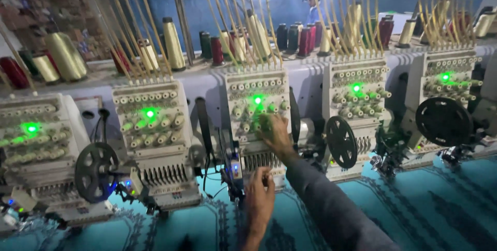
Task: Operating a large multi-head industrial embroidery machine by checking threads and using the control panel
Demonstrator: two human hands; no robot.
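Knobs (pixel 264 121) on the middle sewing head (pixel 257 121) are touched by the right hand (pixel 275 136), fingers spread — they look small and stiff (best pinched gently). Just below that head, the left hand (pixel 259 196) is half-curled; any grasp cannot be told.

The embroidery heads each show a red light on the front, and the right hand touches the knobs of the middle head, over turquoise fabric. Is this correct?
Not quite: the lights are green, not red, as the head view shows. The rest holds: the right hand touches the knobs of the middle head, above the turquoise fabric.
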